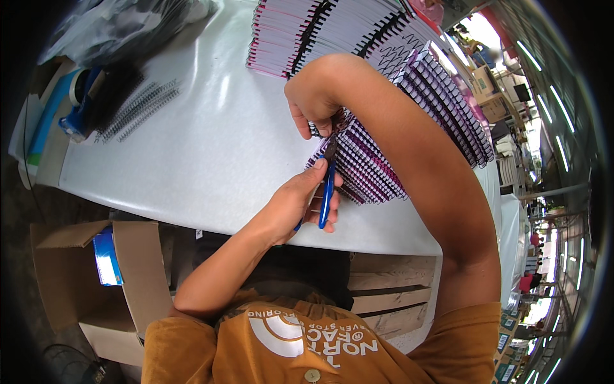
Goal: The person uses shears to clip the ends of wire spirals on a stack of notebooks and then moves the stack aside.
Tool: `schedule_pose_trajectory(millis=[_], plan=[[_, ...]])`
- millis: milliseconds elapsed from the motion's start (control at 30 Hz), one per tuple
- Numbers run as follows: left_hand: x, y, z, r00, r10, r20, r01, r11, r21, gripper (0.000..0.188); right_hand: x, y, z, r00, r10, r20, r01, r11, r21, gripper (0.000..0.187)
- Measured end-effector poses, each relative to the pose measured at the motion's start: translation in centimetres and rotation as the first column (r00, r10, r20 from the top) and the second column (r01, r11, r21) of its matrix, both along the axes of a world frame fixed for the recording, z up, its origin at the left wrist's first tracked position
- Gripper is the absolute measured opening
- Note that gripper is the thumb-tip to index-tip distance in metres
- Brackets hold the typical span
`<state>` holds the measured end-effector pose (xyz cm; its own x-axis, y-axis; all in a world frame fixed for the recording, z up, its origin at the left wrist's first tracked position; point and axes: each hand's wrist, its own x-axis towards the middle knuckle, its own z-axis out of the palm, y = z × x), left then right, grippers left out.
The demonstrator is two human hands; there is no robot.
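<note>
My left hand (pixel 300 201) is closed around the blue handles of a pair of pliers (pixel 327 201), its fingers wrapped below the jaws. The dark jaws point away from me and meet the end of a spiral binding just under my right hand (pixel 316 96). That hand reaches over from the right, its fingers curled and pinching at the binding's end; the exact grip is partly hidden. Beneath and beside it lies a stack of spiral-bound notebooks (pixel 368 163) with purple and black coils. My right forearm covers part of this stack.
Spiral-bound notebooks with red and black coils (pixel 281 38) stand in a row at the far side. Loose black coils (pixel 141 109) and a blue tape dispenser (pixel 77 121) lie at the left, below a plastic bag (pixel 128 29). An opened cardboard box (pixel 137 275) stands beneath the table edge.
</note>
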<state>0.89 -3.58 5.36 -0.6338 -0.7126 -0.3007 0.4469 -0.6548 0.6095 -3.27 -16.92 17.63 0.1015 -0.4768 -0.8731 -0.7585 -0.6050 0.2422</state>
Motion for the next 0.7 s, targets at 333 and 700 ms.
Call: schedule_pose_trajectory(millis=[333,700], plan=[[0.2,0.8,-0.2,0.999,-0.036,-0.023,0.034,0.997,-0.066,0.052,-0.3,-0.1,0.1,0.999,0.005,0.039,-0.005,1.0,-0.014,0.036],[0.9,0.6,-0.1,0.995,-0.101,0.0,0.099,0.977,-0.188,0.053,0.0,0.4,1.0,1.0,0.014,0.018,-0.011,0.99,-0.144,0.036]])
